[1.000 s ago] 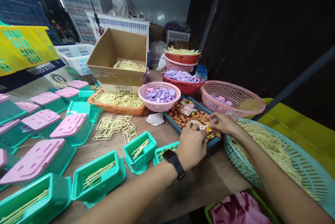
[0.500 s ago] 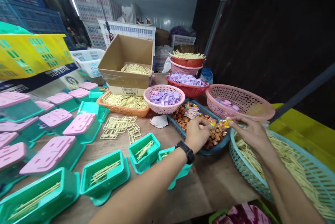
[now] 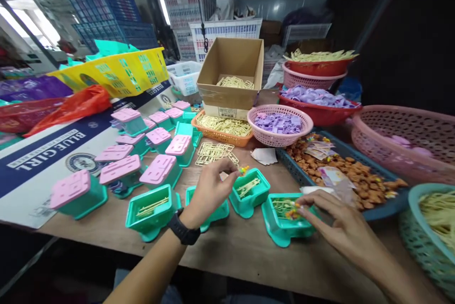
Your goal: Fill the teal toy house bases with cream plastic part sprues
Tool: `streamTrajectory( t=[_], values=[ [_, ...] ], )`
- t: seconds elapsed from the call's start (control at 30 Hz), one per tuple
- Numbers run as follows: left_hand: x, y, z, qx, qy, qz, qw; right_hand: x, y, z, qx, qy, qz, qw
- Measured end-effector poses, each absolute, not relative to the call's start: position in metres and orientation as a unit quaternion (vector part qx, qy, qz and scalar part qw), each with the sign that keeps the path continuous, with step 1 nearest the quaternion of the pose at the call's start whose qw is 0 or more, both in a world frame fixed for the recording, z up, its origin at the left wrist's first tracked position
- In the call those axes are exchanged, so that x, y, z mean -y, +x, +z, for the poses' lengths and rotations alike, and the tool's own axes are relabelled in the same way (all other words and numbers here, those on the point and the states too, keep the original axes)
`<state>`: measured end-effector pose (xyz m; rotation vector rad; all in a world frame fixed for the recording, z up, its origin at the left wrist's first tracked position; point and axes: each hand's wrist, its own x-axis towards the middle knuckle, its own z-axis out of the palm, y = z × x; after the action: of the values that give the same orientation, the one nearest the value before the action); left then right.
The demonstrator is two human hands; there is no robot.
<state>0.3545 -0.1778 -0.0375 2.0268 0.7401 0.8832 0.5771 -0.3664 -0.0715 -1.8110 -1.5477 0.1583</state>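
A worker's two bare hands are at a wooden surface point(image 3: 249, 252) crowded with small plastic parts, seen here against the open cardboard box point(image 3: 232, 74) at the back as landmark. Far to the left of the box lie a blue-and-white printed sheet point(image 3: 42, 157) and an orange plastic bag point(image 3: 76, 105), with a yellow crate point(image 3: 117, 69) leaning behind them. In front and to the left of the box, a cluster of green tubs with pink lids point(image 3: 158, 169) stands closed. Nearer than these, an open green tub point(image 3: 152, 207) holds pale yellow sticks. Well in front of the box, the left hand point(image 3: 211, 190), a black watch on its wrist, has thumb and fingertips pressed together, pinching a small multicoloured piece point(image 3: 243, 170) just above a second open tub point(image 3: 249, 191). Between that hand and the box lie flat cream frames point(image 3: 213, 152) on the bare wood, behind them an orange tray point(image 3: 222, 129) of the same frames. To the box's right front sits a pink basket point(image 3: 280, 126) of purple parts. Further right and nearer, the right hand point(image 3: 341, 226) has its fingertips drawn together on small coloured bits at the rim of a third open tub point(image 3: 284, 221). Behind that hand a blue tray point(image 3: 377, 207) carries brown pieces, and a large pink basket point(image 3: 401, 140) and a teal basket point(image 3: 430, 228) close the right edge.
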Motion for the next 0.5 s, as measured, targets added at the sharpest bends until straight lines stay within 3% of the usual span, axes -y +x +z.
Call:
streamTrajectory(
  t=[0.17,0.37,0.5],
  values=[
    [0.186,0.348,-0.056,-0.342,0.822,0.288,0.354,0.366,0.585,-0.088,0.596,-0.713,0.068,0.363],
    [0.190,0.365,-0.061,-0.389,0.885,0.197,0.160,0.371,0.596,-0.094,0.501,-0.769,0.069,0.392],
    [0.193,0.376,-0.064,-0.381,0.912,0.114,0.098,0.370,0.593,-0.088,0.487,-0.773,0.075,0.399]
  ],
)
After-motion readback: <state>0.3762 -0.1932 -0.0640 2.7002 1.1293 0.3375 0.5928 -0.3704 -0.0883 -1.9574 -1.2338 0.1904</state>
